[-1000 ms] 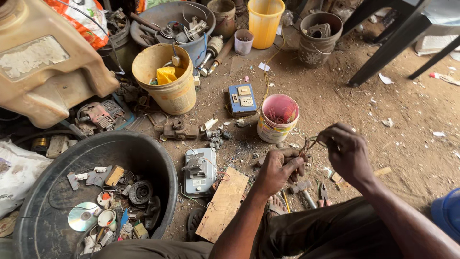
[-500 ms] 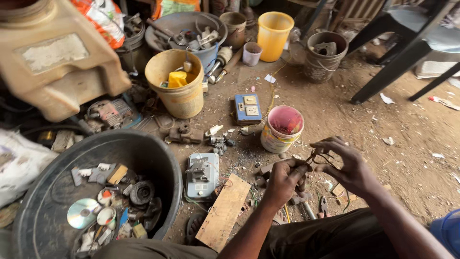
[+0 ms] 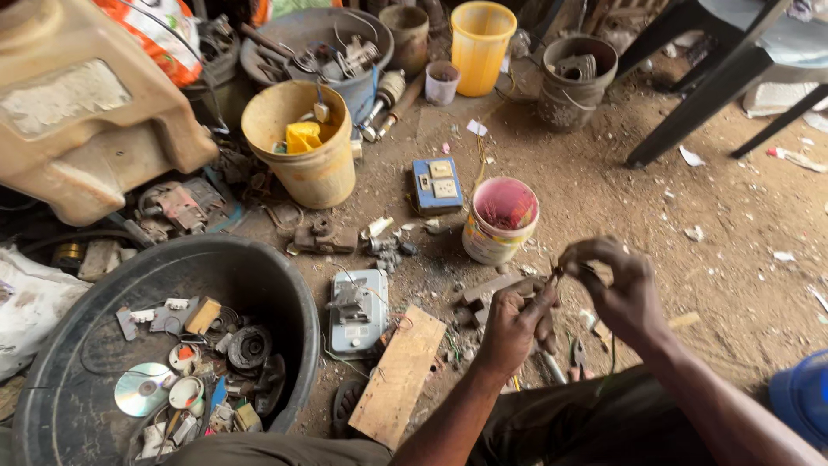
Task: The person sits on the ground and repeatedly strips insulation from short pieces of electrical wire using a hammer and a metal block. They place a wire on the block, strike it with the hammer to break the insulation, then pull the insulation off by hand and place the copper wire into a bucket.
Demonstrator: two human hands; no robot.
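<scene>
Thin metal piece [image 3: 555,269] (too small to identify) pinched between left hand [image 3: 511,328] and right hand [image 3: 617,289] fingers.

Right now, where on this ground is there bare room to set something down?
Bare dirt lies right of the pink-topped bucket, toward the black chair legs, with only small scraps. Crowded: between the yellow bucket, the black tub and both hands.

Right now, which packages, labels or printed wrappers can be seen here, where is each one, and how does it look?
Small bucket: on the ground above the hands, round, pink inside, printed white and yellow label around it.
Tan container: top left, bulky, with a pale worn rectangular label.
Orange and white bag: top edge, behind that container, crumpled.
White bag: left edge, beside the black tub.
No screens or signs.
</scene>
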